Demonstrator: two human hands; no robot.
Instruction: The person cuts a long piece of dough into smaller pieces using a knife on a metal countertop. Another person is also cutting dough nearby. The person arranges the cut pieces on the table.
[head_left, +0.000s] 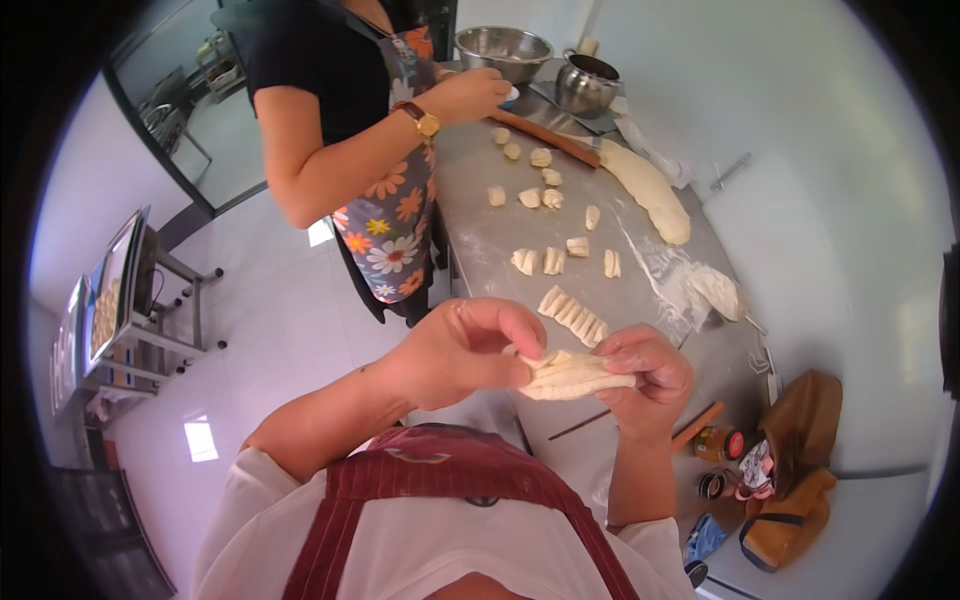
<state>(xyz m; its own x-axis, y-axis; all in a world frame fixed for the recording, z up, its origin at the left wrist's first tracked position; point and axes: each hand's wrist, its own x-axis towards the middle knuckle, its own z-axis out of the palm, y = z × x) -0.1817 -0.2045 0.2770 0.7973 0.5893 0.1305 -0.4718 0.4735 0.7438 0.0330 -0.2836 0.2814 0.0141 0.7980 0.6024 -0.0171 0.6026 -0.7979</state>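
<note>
A folded, layered piece of dough (574, 377) is stretched between my two hands in front of my apron. My left hand (480, 352) pinches its left end between thumb and fingers. On the other end, my right hand (651, 371) grips with thumb and fingertips. Just beyond lies a ridged row of dough strips (573, 315) on the metal table (487, 240). Farther up are several small cut dough pieces (553, 261) and, near the co-worker, small dough lumps (541, 157). A long smooth roll of dough (649, 191) lies along the right side.
A co-worker in a flowered apron (391, 251) stands at the table's left side, by a wooden rolling pin (551, 139). Behind are a steel bowl (504, 51) and a steel pot (587, 84). A thin stick (579, 424), a jar (718, 443) and brown bags (799, 427) lie at right.
</note>
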